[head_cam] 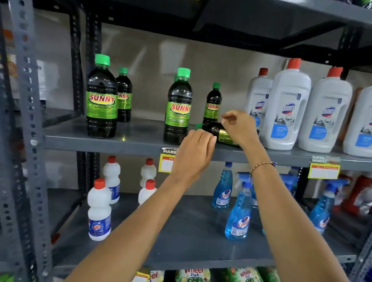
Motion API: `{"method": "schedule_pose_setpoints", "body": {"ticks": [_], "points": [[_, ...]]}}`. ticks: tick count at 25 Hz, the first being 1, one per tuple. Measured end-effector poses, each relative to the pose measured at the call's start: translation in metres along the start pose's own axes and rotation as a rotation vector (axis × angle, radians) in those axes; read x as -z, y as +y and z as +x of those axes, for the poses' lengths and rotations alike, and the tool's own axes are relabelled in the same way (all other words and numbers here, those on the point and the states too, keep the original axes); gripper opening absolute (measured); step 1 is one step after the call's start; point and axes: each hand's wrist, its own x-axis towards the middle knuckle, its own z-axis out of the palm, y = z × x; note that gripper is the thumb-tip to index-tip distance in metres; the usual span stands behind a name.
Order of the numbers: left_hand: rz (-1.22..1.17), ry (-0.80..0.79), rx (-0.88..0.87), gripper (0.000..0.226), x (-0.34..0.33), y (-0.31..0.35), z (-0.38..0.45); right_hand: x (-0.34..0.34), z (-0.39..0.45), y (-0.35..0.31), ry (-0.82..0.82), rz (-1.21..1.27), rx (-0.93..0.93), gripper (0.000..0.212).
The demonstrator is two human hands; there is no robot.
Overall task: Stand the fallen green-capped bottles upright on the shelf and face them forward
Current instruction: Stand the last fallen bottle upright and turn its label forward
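Observation:
A dark green-capped bottle (216, 129) lies on its side on the grey shelf (134, 146), cap pointing left. My left hand (196, 152) curls around its cap end. My right hand (239, 126) rests over its labelled body, fingers bent; whether it grips is unclear. Several other green-capped Sunny bottles stand upright: a large one at the left (102, 97) with a smaller one (124, 96) behind it, a large one (178, 107) just left of my hands, and a small one (213, 103) behind the fallen bottle.
White red-capped Domex jugs (286, 107) stand close on the right of the fallen bottle. A yellow price tag (166, 161) hangs off the shelf edge under my left hand. The shelf below holds white bottles (99, 212) and blue spray bottles (239, 214).

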Motion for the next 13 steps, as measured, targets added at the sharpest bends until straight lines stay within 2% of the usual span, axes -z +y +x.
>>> {"method": "schedule_pose_setpoints", "body": {"ticks": [3,5,6,9,13], "points": [[0.272,-0.076,0.007,0.032,-0.035,-0.001,0.001,0.013,0.021,0.026,-0.184,-0.306,0.002,0.057],[0.442,-0.141,-0.012,0.038,-0.049,-0.005,-0.004,0.019,0.033,0.041,-0.326,-0.389,-0.014,0.082],[0.499,-0.147,-0.020,0.039,-0.053,-0.006,-0.006,0.022,0.036,0.045,-0.392,-0.400,-0.019,0.088],[0.588,-0.145,-0.020,0.039,-0.058,-0.008,-0.007,0.023,0.041,0.052,-0.480,-0.520,0.064,0.081],[0.634,-0.128,-0.020,0.037,-0.061,-0.009,-0.007,0.019,0.041,0.056,-0.335,-0.520,0.097,0.072]]}}
